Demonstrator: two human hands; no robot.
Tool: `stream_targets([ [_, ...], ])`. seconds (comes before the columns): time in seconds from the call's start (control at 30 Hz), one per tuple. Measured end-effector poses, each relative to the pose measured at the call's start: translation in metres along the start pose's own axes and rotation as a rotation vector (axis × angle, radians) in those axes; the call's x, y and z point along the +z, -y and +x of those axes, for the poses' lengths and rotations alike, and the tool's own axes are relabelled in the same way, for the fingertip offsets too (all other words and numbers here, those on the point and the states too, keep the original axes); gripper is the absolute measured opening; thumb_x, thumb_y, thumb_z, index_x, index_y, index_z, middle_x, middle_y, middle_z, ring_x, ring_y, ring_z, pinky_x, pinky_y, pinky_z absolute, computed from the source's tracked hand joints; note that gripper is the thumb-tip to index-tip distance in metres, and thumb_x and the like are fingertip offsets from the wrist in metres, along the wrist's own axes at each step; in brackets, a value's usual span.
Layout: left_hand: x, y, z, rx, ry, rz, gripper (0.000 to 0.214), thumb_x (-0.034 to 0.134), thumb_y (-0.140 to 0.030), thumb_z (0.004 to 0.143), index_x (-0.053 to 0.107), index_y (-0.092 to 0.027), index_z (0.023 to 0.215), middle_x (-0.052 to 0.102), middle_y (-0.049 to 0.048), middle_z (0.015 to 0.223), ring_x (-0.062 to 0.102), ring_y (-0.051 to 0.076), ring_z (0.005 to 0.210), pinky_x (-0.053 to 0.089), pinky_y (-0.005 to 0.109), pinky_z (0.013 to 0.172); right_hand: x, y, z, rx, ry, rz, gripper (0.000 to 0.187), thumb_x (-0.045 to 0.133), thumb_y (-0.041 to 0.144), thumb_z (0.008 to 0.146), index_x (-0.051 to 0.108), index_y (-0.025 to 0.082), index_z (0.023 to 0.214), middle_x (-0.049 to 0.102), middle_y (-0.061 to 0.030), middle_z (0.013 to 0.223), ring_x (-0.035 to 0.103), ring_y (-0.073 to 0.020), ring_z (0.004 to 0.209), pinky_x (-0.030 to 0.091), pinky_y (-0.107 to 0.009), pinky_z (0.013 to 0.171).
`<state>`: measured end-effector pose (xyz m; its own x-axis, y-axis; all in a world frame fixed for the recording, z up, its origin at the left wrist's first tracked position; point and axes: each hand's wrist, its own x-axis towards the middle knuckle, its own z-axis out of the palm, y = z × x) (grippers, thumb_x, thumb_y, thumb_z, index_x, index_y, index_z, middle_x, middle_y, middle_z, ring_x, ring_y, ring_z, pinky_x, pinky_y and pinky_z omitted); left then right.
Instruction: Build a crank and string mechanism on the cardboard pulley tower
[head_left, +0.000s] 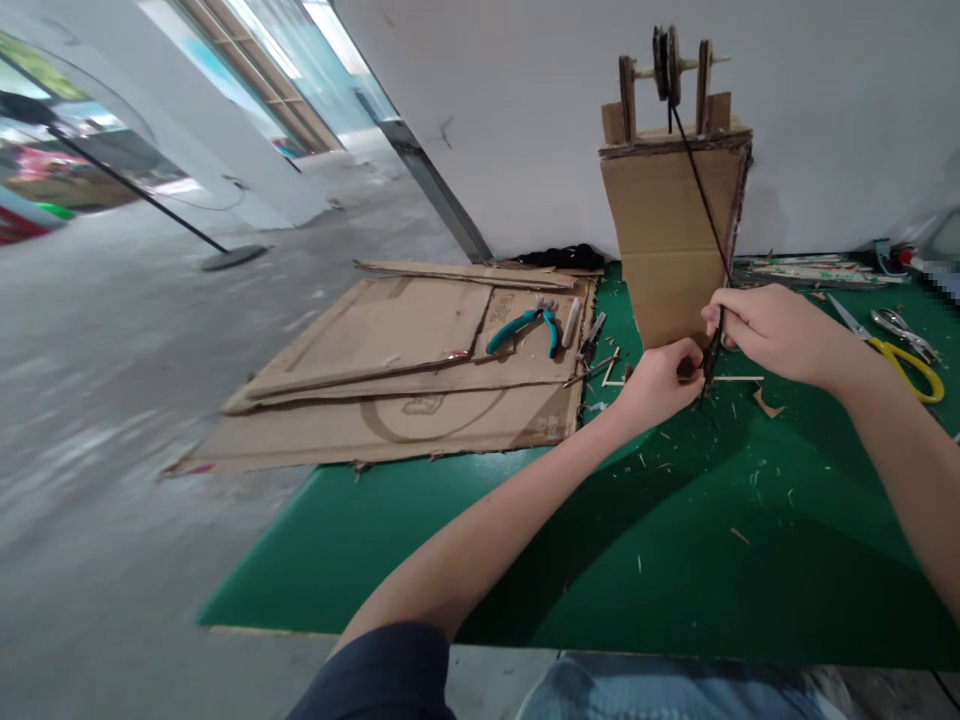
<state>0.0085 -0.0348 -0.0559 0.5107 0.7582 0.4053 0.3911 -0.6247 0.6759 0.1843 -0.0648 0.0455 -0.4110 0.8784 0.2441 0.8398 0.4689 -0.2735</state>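
A black string [701, 185] runs down from a cardboard pulley wheel [666, 65] on a wooden axle, set between two uprights on top of a tall cardboard box [671, 235]. My right hand [772, 330] is closed on the string in front of the box's lower right. Just left of it and a little lower, my left hand [667, 380] pinches the dark strands where they bunch together. Its fingertips partly hide what it grips. The loose ends hang below both hands, over the table.
Flattened cardboard sheets [420, 400] cover the table's left, with teal-handled pliers [529, 328] on them. Yellow-handled scissors [907, 365] and a metal tool [904, 333] lie at right. Scraps and thin sticks litter the green table [600, 560]. A wall stands behind.
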Motion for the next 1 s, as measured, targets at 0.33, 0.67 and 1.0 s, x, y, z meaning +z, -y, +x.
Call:
stream_targets([
  [0.33, 0.007, -0.002, -0.003, -0.036, -0.123, -0.115, 0.009, 0.054, -0.013, 0.076, 0.048, -0.019, 0.079, 0.057, -0.0028, 0.067, 0.051, 0.009, 0.058, 0.038, 0.021, 0.055, 0.014, 0.007, 0.007, -0.024, 0.042, -0.118, 0.033, 0.031, 0.031, 0.099, 0.06, 0.02, 0.089, 0.064, -0.0053, 0.075, 0.052, -0.0178, 0.064, 0.025, -0.029, 0.056],
  [0.67, 0.011, 0.01, -0.002, -0.036, -0.057, -0.221, 0.007, 0.058, -0.021, 0.078, 0.054, -0.016, 0.075, 0.057, -0.0006, 0.065, 0.05, 0.01, 0.059, 0.041, 0.023, 0.056, 0.017, 0.0, 0.007, -0.382, 0.003, 0.147, 0.03, 0.047, 0.027, 0.094, 0.074, 0.021, 0.084, 0.059, -0.0099, 0.133, 0.047, -0.0299, 0.12, 0.039, -0.046, 0.097],
  [1.0, 0.008, 0.0, -0.005, -0.006, -0.071, -0.153, 0.006, 0.056, -0.017, 0.077, 0.051, -0.018, 0.079, 0.057, -0.0009, 0.071, 0.052, 0.009, 0.06, 0.045, 0.023, 0.057, 0.035, 0.004, 0.012, -0.091, -0.153, 0.359, 0.032, 0.043, 0.023, 0.095, 0.074, 0.019, 0.096, 0.074, -0.0065, 0.092, 0.067, -0.0191, 0.085, 0.047, -0.03, 0.075],
])
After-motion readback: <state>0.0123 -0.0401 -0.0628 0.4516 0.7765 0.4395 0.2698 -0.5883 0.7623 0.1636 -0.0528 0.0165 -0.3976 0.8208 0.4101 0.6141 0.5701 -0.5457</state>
